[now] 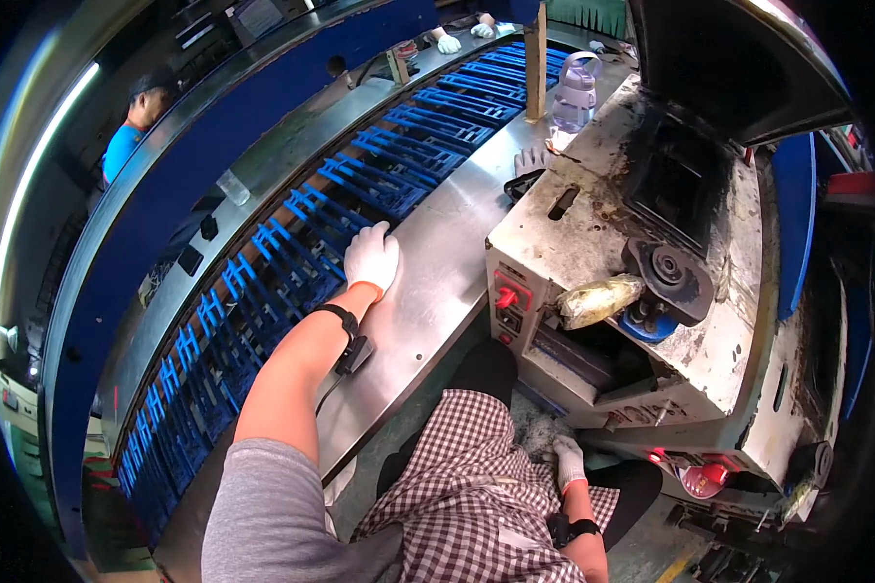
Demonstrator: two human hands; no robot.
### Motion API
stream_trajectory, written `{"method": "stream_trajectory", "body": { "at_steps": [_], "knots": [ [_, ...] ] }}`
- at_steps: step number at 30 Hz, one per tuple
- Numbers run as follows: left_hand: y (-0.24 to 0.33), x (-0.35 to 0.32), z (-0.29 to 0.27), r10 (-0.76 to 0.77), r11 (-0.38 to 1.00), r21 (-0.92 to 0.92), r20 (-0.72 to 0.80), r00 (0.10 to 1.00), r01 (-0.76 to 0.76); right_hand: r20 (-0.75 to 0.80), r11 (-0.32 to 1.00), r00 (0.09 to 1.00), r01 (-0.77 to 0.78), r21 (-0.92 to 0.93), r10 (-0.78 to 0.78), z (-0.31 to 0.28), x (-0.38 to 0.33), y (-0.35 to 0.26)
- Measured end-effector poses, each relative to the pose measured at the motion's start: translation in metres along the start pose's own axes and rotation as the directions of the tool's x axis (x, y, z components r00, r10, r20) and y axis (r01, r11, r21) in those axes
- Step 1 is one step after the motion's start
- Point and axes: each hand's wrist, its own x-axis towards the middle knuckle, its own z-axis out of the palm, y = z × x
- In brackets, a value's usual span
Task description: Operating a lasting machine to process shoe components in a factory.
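My left hand [371, 260], in a white glove with an orange cuff, lies on the inner edge of the steel worktop [437, 243]. Its fingers are stretched out toward the blue slatted conveyor [311, 209], and I see nothing held in it. Low by my lap, my right hand [567, 461], gloved the same way, rests at my thigh beside the checked apron [457, 457]. Its fingers are loosely bent and look empty, though their tips are partly hidden. Each wrist wears a black strap; a small black box with a cable sits at the left one.
A stained, cream machine [554, 228] with a raised dark lid [749, 68] stands at my right. On it lie a wrapped yellowish bundle [601, 301] and a dark metal part [666, 277]. A clear bottle [575, 95] and grey glove [531, 160] are farther off. Other people work across the conveyor.
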Motion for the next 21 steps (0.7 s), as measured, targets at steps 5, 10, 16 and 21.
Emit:
{"method": "stream_trajectory", "body": {
  "at_steps": [5,10,16,21],
  "knots": [
    [-0.002,0.0,-0.001,-0.005,1.0,0.01,0.014,1.0,0.005,-0.014,1.0,1.0,-0.016,0.012,0.016,0.003,-0.004,-0.005],
    [-0.002,0.0,-0.003,-0.018,1.0,0.005,0.03,0.999,0.018,0.008,0.998,0.999,-0.051,-0.024,0.051,0.002,-0.003,-0.006],
    [0.0,0.0,-0.003,-0.01,1.0,0.003,0.031,0.999,0.01,0.012,1.0,1.0,-0.025,-0.004,0.025,-0.001,0.002,0.0],
    [-0.002,0.001,-0.001,-0.008,1.0,0.007,0.035,0.999,0.008,0.004,0.999,0.999,-0.038,-0.017,0.038,-0.003,0.005,0.003]
  ]
}}
